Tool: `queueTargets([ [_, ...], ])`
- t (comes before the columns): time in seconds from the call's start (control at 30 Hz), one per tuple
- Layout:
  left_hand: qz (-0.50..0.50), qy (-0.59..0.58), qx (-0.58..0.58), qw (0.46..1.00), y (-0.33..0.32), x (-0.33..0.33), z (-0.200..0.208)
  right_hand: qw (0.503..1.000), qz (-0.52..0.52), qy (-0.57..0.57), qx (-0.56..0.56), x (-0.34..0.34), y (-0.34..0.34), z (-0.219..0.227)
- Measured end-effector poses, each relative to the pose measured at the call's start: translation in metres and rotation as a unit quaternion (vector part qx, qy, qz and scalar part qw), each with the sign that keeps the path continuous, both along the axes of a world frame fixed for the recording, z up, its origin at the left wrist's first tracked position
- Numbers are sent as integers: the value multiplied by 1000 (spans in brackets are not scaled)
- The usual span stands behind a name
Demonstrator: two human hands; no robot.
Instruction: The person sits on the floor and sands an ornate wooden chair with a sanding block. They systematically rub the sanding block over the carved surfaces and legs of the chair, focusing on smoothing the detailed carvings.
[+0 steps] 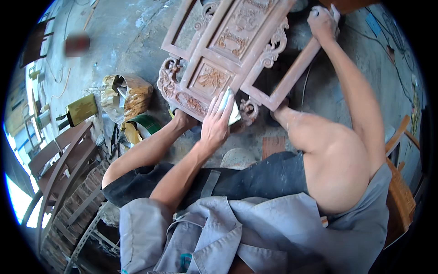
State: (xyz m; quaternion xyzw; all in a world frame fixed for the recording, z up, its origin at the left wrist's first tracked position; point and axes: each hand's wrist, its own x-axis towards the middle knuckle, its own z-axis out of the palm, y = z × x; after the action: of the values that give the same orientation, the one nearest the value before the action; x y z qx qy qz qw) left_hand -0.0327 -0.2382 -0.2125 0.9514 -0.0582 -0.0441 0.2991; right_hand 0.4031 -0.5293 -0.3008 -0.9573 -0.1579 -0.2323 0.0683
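Note:
A carved wooden chair back [255,75], pinkish and dusty, stretches from between my legs up past the top edge of the view. It has scrolled ends, a small square carved panel [212,78] and a long carved panel above that. My left hand [217,119] lies on its lower part, fingers straight and together, holding a folded pale sheet [234,114] against the wood. Part of the sheet is hidden beneath the fingers. At the upper right, my right hand [324,23] is closed around the far end of the chair back's right side rail [296,68].
On the left stand a rough log-like stump [127,98], an olive box-like thing [82,110] and curved dark wooden furniture parts [64,160]. Cables [365,36] trail over the concrete floor at right. An orange-brown wooden chair [400,196] is beside my right hip.

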Motion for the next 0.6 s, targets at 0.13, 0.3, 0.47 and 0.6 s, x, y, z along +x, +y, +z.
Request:
queueTargets([
  [0.13, -74, 53, 92, 992, 29, -49, -5, 994, -20, 40, 98, -24, 30, 36],
  [0.3, -43, 47, 15, 998, -2, -30, 6, 993, -34, 46, 103, -27, 24, 35],
  [0.47, -173, 51, 57, 982, -4, -32, -6, 989, -42, 80, 119, -26, 28, 33],
  [0.6, -213, 74, 58, 973, -1, -54, 4, 989, -32, 64, 127, -30, 32, 38],
])
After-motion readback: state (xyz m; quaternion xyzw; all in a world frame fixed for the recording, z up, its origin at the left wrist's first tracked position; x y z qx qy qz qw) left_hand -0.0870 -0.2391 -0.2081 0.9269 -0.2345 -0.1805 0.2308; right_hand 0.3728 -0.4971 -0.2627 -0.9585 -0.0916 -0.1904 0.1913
